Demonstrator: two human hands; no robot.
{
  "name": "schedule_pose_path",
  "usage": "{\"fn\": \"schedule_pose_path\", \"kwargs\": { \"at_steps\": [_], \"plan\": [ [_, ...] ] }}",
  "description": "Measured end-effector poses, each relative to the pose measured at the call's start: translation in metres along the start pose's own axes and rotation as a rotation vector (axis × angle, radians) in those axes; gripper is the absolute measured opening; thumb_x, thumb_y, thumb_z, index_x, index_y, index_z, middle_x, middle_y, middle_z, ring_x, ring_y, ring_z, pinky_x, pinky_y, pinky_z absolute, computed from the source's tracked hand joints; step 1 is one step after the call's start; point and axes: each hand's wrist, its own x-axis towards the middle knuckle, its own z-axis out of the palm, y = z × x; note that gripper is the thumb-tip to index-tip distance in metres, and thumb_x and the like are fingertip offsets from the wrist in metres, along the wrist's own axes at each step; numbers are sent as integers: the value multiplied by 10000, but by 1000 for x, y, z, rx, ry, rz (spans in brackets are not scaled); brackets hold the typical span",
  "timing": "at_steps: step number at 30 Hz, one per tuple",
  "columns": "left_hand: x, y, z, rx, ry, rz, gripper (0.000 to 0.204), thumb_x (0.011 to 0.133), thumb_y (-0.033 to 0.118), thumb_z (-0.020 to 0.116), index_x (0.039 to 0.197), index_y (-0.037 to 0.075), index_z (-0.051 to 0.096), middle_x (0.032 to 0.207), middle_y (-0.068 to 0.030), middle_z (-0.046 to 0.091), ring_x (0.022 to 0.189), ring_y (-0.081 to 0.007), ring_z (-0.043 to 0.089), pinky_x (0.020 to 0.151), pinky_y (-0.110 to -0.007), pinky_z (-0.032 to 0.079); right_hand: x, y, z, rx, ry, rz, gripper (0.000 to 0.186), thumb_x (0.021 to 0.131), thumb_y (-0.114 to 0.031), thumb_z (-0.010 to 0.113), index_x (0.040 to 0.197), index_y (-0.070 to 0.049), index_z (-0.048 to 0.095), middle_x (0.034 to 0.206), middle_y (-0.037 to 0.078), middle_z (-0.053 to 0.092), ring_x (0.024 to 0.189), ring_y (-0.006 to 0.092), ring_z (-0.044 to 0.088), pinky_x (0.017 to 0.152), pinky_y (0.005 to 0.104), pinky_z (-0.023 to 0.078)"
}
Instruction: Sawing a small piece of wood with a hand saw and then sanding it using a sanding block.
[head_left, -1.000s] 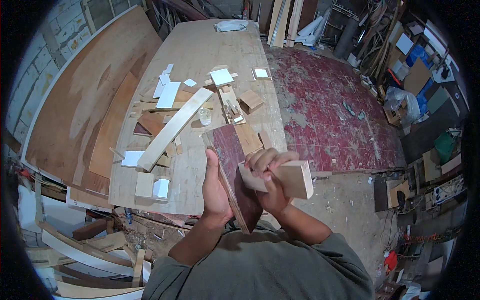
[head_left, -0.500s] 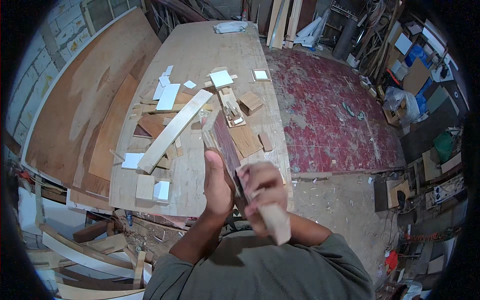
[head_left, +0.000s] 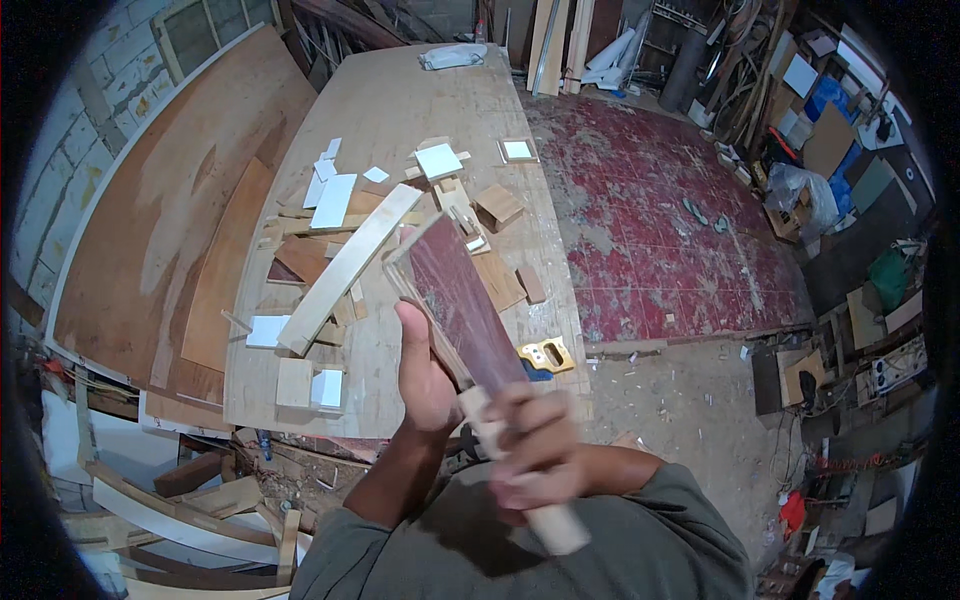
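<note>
My left hand [head_left: 425, 380] supports a board with a dark reddish face [head_left: 460, 300] and pale edges, tilted up over the workbench. The thumb stands along its near-left edge, while the fingers are hidden behind the board. My right hand [head_left: 540, 445], blurred by motion, is closed around a pale wooden strip [head_left: 558, 530] at the board's lower end. A reddish patch shows under its fingers; I cannot tell what it is. Just right of the board, a handsaw with a yellow handle [head_left: 548, 355] lies on the bench, its blade mostly hidden.
The wooden workbench [head_left: 400, 100] holds a long pale plank [head_left: 350, 270], a hand plane [head_left: 463, 220], white tile-like pieces [head_left: 333, 200] and wood blocks [head_left: 499, 206]. Large brown panels [head_left: 170, 220] lean at left. Curved wood pieces [head_left: 180, 520] lie lower left; red flooring [head_left: 660, 230] stretches right.
My right hand has slid down toward me with the pale strip. The board has turned so more of its reddish face shows, and the handsaw has come into sight.
</note>
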Motion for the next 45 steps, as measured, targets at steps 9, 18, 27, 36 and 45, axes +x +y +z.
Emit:
{"fn": "schedule_pose_path", "kwargs": {
  "at_steps": [9, 18, 27, 36, 45],
  "plan": [
    [9, 32, -31, -165, 312, 67, 680, 1063, 565, 335, 1470, 28, 428, 1372, -189, 571, 1155, -310, 619, 965, -441, 527, 32, -9, -55, 171, 711, 451, 383, 900, -278, 654, 1211, -105, 511, 1080, 90, 496, 1069, 238, 533, 955, 432, 481],
    [7, 25, -31, -207, 254, 21, 691, 1067, 560, 312, 1499, 27, 393, 1408, -245, 536, 1156, -337, 617, 953, -453, 536, 11, 16, -57, 152, 688, 1032, 533, 922, -314, 710, 1335, -76, 472, 1106, 83, 602, 1015, 164, 593, 901, 329, 483],
    [9, 11, -36, -230, 285, -130, 712, 1052, 590, 318, 1475, 27, 429, 1364, -234, 569, 1133, -338, 624, 948, -465, 537, -5, 32, -58, 292, 840, 1129, 453, 986, -280, 682, 1334, -58, 498, 1126, 94, 616, 1018, 159, 632, 804, 285, 565],
    [11, 15, -55, -245, 316, -309, 686, 1056, 582, 311, 1420, 25, 479, 1286, -186, 621, 1170, -310, 618, 1019, -466, 486, -42, 35, -101, 137, -66, 843, 459, 993, -142, 650, 1410, -2, 518, 1258, 139, 628, 1146, 215, 618, 992, 371, 507],
    [11, 8, -47, -260, 335, -320, 703, 1051, 599, 310, 1413, 22, 483, 1272, -198, 622, 1110, -317, 644, 957, -457, 524, -60, 16, -112, 446, -131, 1411, 622, 970, -353, 686, 1475, -41, 503, 1142, 108, 641, 911, 171, 611, 737, 317, 522]
  ]
}}
